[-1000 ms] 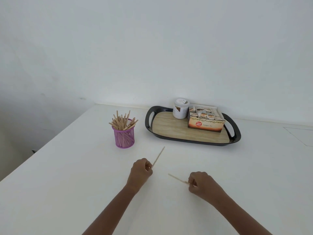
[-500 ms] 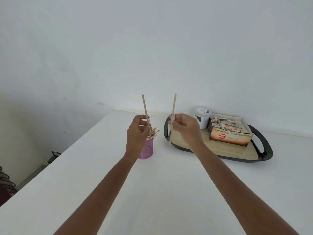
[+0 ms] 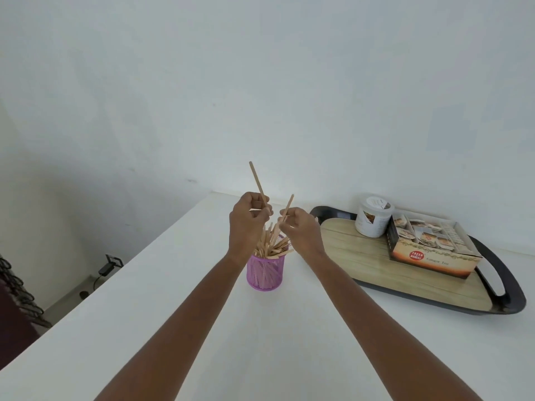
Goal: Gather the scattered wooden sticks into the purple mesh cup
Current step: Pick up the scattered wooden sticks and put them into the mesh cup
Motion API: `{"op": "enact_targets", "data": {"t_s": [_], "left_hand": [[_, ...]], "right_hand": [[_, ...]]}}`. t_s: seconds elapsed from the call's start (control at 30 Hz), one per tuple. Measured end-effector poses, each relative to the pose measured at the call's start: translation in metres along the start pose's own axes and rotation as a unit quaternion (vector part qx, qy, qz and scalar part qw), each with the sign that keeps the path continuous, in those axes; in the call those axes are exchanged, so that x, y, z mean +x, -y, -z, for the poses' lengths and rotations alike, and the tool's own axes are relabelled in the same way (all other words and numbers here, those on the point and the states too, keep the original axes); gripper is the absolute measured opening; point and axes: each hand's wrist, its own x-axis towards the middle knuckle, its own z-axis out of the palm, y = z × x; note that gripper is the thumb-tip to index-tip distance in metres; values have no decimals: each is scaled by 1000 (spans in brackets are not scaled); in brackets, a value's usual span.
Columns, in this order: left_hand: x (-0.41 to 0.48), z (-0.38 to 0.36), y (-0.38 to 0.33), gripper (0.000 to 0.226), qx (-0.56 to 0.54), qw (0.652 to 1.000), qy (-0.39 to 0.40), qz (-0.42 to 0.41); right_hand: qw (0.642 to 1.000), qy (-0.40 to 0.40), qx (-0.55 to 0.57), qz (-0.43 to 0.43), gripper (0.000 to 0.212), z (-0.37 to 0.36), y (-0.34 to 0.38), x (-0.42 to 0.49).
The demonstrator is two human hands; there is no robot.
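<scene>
With the purple mesh cup [image 3: 265,272] near the table's far edge already full, each hand [image 3: 248,219] [image 3: 298,227] pinches one last stick [image 3: 258,182] [image 3: 285,212] above it, none left scattered.

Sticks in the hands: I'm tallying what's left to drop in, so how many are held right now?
2. One stick in the left hand, one stick in the right hand, both above the purple mesh cup.

Purple mesh cup [image 3: 265,273], tan sticks [image 3: 272,246], wood-grain black-rimmed tray [image 3: 359,256], white table [image 3: 260,342].
</scene>
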Motion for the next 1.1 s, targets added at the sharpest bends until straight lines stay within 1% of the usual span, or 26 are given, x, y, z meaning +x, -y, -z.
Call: {"op": "enact_targets", "data": {"t_s": [0.07,0.1,0.17,0.27,0.33,0.4,0.47,0.5,0.53,0.6,0.67,0.73,0.8,0.87,0.93,1.0,1.03,1.1], "left_hand": [[3,-2,4,17,20,1000,2,-3],[4,-3,5,17,30,1000,4,-7],[4,-7,6,18,54,998,6,-20],[2,-13,5,15,97,994,8,-44],[-1,-17,3,15,123,991,10,-58],[-4,-19,-1,19,151,985,24,-78],[-7,-19,-4,24,180,978,37,-103],[-8,-17,-5,27,190,974,29,-123],[-10,-15,-6,30,196,969,4,-147],[-13,-8,-7,38,190,960,-82,-191],[-19,1,-2,47,160,951,-171,-200],[-27,8,11,60,138,956,-206,-159],[-36,12,31,69,124,966,-203,-96],[-45,13,54,74,126,974,-181,-44],[-52,13,78,77,132,983,-126,21],[-58,9,97,76,136,986,-47,83],[-60,6,105,76,147,984,-11,98],[-61,0,116,83,167,979,41,108]], "right_hand": [[999,35,-20,-2,41,6,1,2],[999,35,-20,7,46,11,4,3],[998,28,-19,46,47,22,15,5],[995,54,27,85,38,32,35,3],[992,61,42,104,29,33,44,1],[990,41,43,126,18,33,48,1],[990,9,43,137,14,33,46,3],[990,-6,39,138,14,33,44,4],[990,-19,34,135,14,33,41,5],[991,-35,24,125,11,32,31,4],[993,-33,11,114,6,28,19,2],[994,-23,-6,107,3,24,9,-1],[995,-10,-26,101,4,19,1,-3],[994,15,-58,90,6,15,-3,-5],[990,42,-99,86,12,12,-6,-6],[986,54,-122,97,24,13,-8,-8],[986,47,-120,106,28,15,-8,-9],[986,6,-103,128,29,22,-7,-11]]}}
